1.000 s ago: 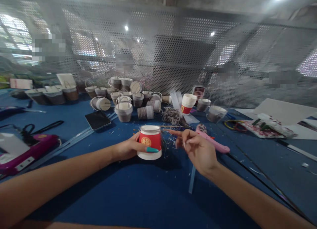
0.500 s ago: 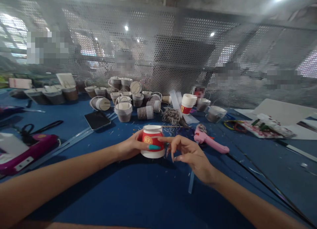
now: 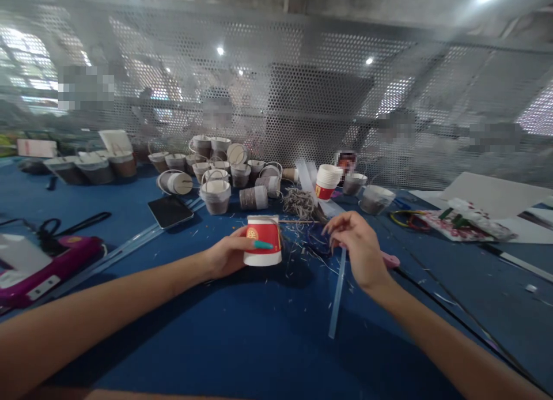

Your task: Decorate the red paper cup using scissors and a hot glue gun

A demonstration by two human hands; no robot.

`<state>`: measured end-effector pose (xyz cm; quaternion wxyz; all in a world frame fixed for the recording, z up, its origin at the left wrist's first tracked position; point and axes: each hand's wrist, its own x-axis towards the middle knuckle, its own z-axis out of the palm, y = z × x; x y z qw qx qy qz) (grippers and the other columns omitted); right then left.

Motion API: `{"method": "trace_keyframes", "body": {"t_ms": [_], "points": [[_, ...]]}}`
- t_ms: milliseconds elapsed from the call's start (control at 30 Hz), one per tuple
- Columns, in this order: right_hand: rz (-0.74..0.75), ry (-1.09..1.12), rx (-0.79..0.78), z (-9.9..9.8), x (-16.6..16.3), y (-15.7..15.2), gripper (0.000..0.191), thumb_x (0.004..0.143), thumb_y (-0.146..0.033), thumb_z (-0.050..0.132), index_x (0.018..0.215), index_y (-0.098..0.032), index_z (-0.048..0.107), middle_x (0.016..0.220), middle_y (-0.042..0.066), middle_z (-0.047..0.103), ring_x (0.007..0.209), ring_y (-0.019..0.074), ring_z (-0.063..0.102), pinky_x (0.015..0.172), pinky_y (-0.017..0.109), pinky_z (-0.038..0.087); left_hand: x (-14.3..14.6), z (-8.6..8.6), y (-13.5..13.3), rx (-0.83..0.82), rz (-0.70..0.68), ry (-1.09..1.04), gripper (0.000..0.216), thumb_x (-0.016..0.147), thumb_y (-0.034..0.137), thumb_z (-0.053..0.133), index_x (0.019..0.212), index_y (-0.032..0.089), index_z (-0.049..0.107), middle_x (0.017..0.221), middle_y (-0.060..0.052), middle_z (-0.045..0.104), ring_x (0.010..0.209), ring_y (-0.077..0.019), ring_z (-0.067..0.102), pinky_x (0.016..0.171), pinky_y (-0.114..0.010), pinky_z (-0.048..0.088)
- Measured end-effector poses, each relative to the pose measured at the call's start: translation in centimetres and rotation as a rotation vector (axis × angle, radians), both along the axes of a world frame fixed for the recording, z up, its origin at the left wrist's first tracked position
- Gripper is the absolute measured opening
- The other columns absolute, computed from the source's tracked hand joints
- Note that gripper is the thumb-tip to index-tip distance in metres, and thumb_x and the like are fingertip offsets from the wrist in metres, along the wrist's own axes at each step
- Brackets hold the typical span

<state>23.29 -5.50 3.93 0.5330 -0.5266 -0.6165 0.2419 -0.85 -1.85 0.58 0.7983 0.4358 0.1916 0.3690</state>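
My left hand (image 3: 231,252) is closed around a red and white paper cup (image 3: 262,253) with a gold emblem, holding it with its narrow end up. The thumb, with a long turquoise nail, lies across the cup's red band. To the right, my right hand (image 3: 354,244) is over a pink glue gun (image 3: 390,260), most of which it hides. Its fingers are loosely bent and point left, with nothing visible between them. A clear strip (image 3: 337,302) extends toward me from below that hand.
Several small twine-wrapped buckets (image 3: 216,197) crowd the back of the blue table (image 3: 259,342). Tangled grey twine (image 3: 299,203) lies beside stacked paper cups (image 3: 327,178). A phone (image 3: 170,210) and purple power strip (image 3: 69,267) are on the left. A black cable (image 3: 458,319) runs right.
My right hand has left the cup and moved right and slightly up, over the glue gun. In my left hand the cup has shifted slightly up and left and tilted.
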Motion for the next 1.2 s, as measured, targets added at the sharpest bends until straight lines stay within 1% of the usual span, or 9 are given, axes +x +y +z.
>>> {"method": "trace_keyframes", "body": {"t_ms": [100,200,333,567,667,800,967,1067,1200], "points": [[-0.423,-0.664,-0.062,0.6,2.0,0.9,0.035,0.061,-0.027,0.053,0.094,-0.015,0.048,0.106,0.017,0.049,0.103,0.0336,0.047,0.083,0.046,0.04,-0.3,-0.4,0.2,-0.016,0.025,-0.02,0.052,0.054,0.024,0.081,0.102,0.013,0.064,0.091,-0.006,0.073,0.083,-0.0188,0.067,0.079,-0.032,0.051],[-0.471,-1.064,-0.433,1.0,3.7,1.5,0.051,0.058,-0.033,0.064,0.1,-0.008,0.049,0.109,0.023,0.047,0.107,0.0424,0.046,0.082,0.048,0.04,-0.3,-0.3,0.2,0.032,0.019,-0.007,0.053,0.053,0.024,0.082,0.101,0.012,0.064,0.089,-0.007,0.072,0.08,-0.0178,0.067,0.076,-0.031,0.051],[-0.367,-1.169,-0.646,0.7,4.8,2.2,0.051,0.055,-0.03,0.071,0.099,-0.012,0.053,0.106,0.02,0.053,0.101,0.0394,0.054,0.075,0.043,0.044,0.0,0.1,0.1,0.049,0.038,0.034,0.047,0.054,0.019,0.079,0.098,0.01,0.064,0.089,-0.01,0.071,0.082,-0.0204,0.066,0.078,-0.033,0.05],[-0.455,-1.229,-0.428,-0.2,4.8,2.8,0.036,0.069,-0.021,0.062,0.1,-0.005,0.053,0.103,0.023,0.054,0.095,0.0361,0.059,0.07,0.037,0.045,0.0,0.3,0.0,0.004,0.048,0.011,0.049,0.059,0.016,0.07,0.107,0.009,0.06,0.099,-0.013,0.071,0.092,-0.0254,0.066,0.088,-0.041,0.048],[-0.497,-1.122,-0.19,0.7,4.2,2.4,0.029,0.073,-0.023,0.056,0.097,-0.006,0.052,0.1,0.024,0.054,0.081,0.0314,0.061,0.062,0.037,0.045,-0.3,0.0,0.2,-0.044,0.062,0.004,0.046,0.062,0.016,0.067,0.107,0.011,0.059,0.097,-0.011,0.072,0.089,-0.0249,0.067,0.083,-0.043,0.05],[-0.39,-0.59,0.063,2.0,3.0,1.4,0.015,0.07,-0.03,0.055,0.075,-0.017,0.053,0.077,0.012,0.059,0.061,0.021,0.058,0.051,0.032,0.044,-0.6,-0.5,0.5,-0.076,0.088,0.023,0.041,0.065,0.022,0.071,0.103,0.013,0.059,0.086,-0.007,0.071,0.078,-0.0195,0.066,0.07,-0.032,0.05],[0.254,0.289,-0.263,2.0,0.9,-0.5,0.031,0.068,-0.046,0.048,0.061,-0.018,0.058,0.032,-0.002,0.043,0.023,0.012,0.035,0.025,0.025,0.023,-0.2,-0.4,0.2,0.023,0.064,0.038,0.055,0.055,0.021,0.08,0.104,0.013,0.059,0.092,-0.006,0.07,0.08,-0.0175,0.065,0.075,-0.03,0.049],[0.45,0.401,-0.355,1.5,-0.1,-1.5,0.033,0.067,-0.043,0.049,0.064,-0.014,0.064,0.034,0.001,0.05,0.023,0.013,0.042,0.024,0.023,0.026,0.1,0.0,-0.1,0.072,0.019,0.072,0.056,0.052,0.018,0.081,0.104,0.011,0.059,0.091,-0.007,0.07,0.082,-0.0176,0.066,0.08,-0.031,0.048],[0.481,0.391,-0.403,0.9,-0.8,-1.9,0.031,0.066,-0.041,0.052,0.06,-0.013,0.065,0.032,0.002,0.049,0.024,0.0129,0.043,0.024,0.023,0.029,0.4,0.5,-0.3,0.078,0.014,0.109,0.056,0.05,0.015,0.082,0.103,0.012,0.06,0.092,-0.007,0.07,0.083,-0.0174,0.066,0.081,-0.03,0.049]]}}
